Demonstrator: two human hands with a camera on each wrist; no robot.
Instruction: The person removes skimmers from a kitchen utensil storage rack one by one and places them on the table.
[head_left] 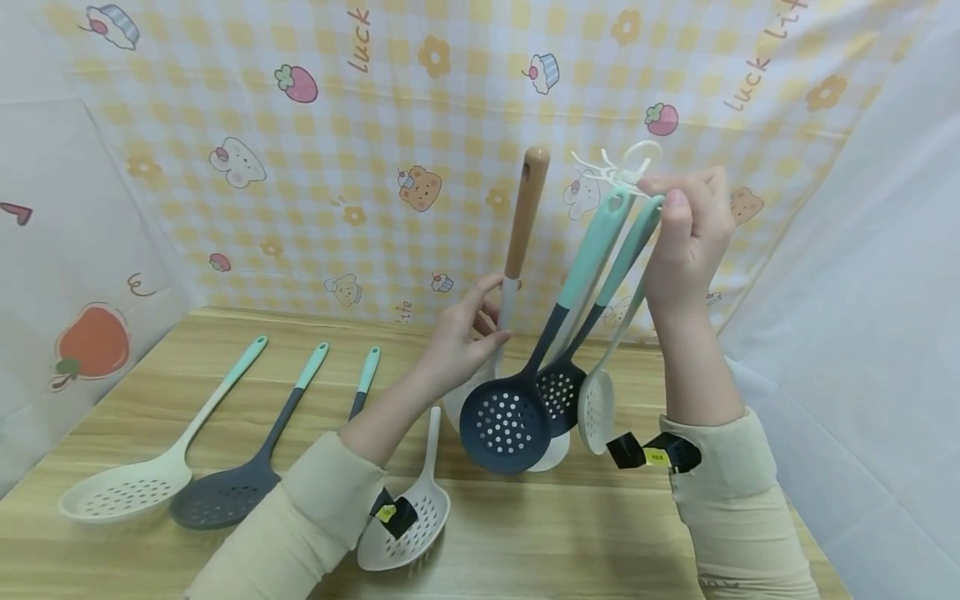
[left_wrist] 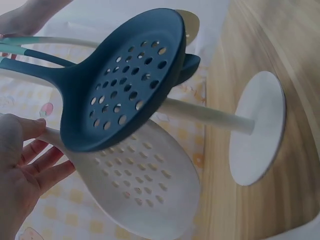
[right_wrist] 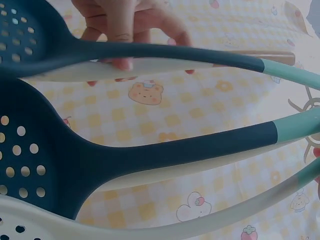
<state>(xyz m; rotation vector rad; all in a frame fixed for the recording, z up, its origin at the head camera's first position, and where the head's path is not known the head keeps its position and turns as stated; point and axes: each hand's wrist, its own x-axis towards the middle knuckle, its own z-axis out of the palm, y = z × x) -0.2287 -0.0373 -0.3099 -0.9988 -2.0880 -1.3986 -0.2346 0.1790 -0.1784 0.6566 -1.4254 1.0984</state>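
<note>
In my left hand (head_left: 468,337) I grip the neck of a white skimmer (head_left: 528,212) with a wooden handle, held upright beside a white utensil stand (head_left: 552,457). Its broad holed head (left_wrist: 172,215) shows in the left wrist view. A large navy skimmer (head_left: 480,433), a smaller navy skimmer (head_left: 576,371) and a cream skimmer (head_left: 606,412) hang round the stand, their teal handles reaching up to the hooks. My right hand (head_left: 693,237) holds the stand's top by the hooks (head_left: 617,177), thumb against a teal handle end. Part of its grip is hidden.
To the left on the wooden table (head_left: 607,533) lie a cream skimmer (head_left: 123,492), a navy skimmer (head_left: 225,496) and a third teal-handled utensil (head_left: 367,375), partly behind my arm. A small white skimmer (head_left: 423,517) lies in front. A patterned cloth (head_left: 330,167) hangs behind.
</note>
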